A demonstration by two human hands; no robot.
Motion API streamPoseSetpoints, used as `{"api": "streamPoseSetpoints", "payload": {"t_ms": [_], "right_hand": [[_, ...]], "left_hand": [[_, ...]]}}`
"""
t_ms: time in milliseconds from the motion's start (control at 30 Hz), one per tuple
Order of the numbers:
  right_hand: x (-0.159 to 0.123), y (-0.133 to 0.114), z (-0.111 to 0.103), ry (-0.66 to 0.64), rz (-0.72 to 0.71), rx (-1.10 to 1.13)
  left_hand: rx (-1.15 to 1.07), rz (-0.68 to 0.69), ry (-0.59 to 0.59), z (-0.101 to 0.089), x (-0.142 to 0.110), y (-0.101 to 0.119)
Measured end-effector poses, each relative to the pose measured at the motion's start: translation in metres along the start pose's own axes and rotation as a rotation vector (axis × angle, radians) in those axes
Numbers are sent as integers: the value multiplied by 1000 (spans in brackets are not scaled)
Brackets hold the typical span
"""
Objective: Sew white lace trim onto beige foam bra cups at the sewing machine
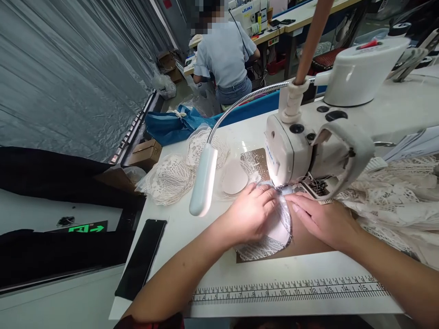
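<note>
My left hand [252, 214] lies palm down, fingers flat, on a white lace-covered fabric piece [270, 240] on the sewing table. My right hand [320, 219] rests flat beside it, fingertips pressing the piece's right edge just in front of the needle area [291, 188]. The piece runs under the head of the white sewing machine [308, 146]. Its far end is hidden by my hands.
A gooseneck lamp [204, 180] hangs left of the machine. White lace pieces [171, 176] and a round pad [234, 177] lie behind; more lace [394, 196] is heaped at right. A dark phone [142, 258] lies at left, a printed ruler [291, 290] along the table's front. Another person [224, 57] sits beyond, back turned.
</note>
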State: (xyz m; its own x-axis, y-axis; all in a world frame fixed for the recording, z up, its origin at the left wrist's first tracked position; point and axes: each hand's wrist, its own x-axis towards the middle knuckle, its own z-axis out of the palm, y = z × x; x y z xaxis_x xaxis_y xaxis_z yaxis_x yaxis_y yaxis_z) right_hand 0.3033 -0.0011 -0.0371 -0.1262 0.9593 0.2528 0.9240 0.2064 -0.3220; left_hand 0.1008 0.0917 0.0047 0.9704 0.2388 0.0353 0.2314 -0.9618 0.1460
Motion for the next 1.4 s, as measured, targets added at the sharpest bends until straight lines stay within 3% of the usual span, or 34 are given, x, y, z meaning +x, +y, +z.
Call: {"api": "streamPoseSetpoints", "payload": {"t_ms": [300, 633, 967, 1067, 1200, 1400], "right_hand": [[-5, 4, 6, 12, 34, -47], [-6, 1, 8, 32, -174, -160], [-4, -2, 15, 68, -103, -301], [-4, -3, 11, 64, -174, -239], [-3, -5, 3, 35, -262, -170], [-5, -1, 8, 49, -241, -132]], "left_hand": [[-77, 3, 58, 22, -3, 2], [-131, -1, 73, 23, -4, 0], [-97, -56, 83, 26, -2, -8], [-73, -66, 95, 27, -3, -7], [-45, 8, 132, 26, -3, -7], [-116, 101, 126, 26, -3, -12]]}}
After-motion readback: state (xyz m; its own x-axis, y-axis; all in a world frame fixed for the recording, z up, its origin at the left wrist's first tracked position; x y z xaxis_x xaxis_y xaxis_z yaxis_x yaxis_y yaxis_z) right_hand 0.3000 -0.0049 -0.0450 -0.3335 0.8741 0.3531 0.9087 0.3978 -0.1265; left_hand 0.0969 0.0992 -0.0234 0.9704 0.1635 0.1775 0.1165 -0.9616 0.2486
